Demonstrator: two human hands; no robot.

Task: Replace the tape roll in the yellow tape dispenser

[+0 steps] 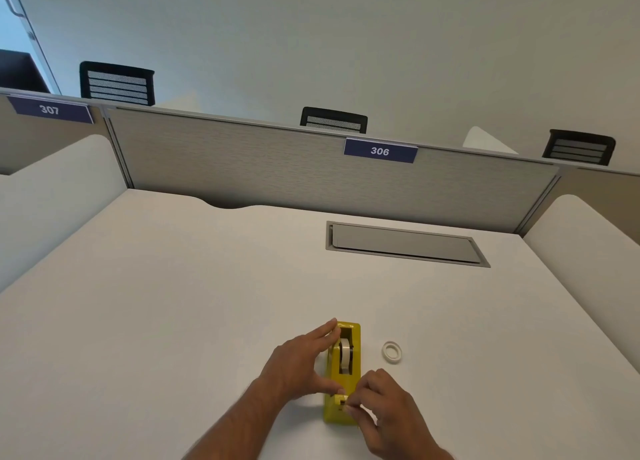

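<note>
The yellow tape dispenser (353,380) stands on the white desk (173,304), its long axis pointing away from me. A roll of pale tape (345,355) sits upright in its well. My left hand (301,362) cups the dispenser's left side, fingers along the far end and thumb near the cutter. My right hand (384,411) pinches the tape end at the cutter on the near end. A thin, nearly bare tape ring (391,350) lies flat on the desk just right of the dispenser.
A grey cable hatch (405,243) is set into the desk beyond the dispenser. A grey partition (277,169) with a "306" label closes the far edge, white side dividers stand left and right, and chair backs show behind it.
</note>
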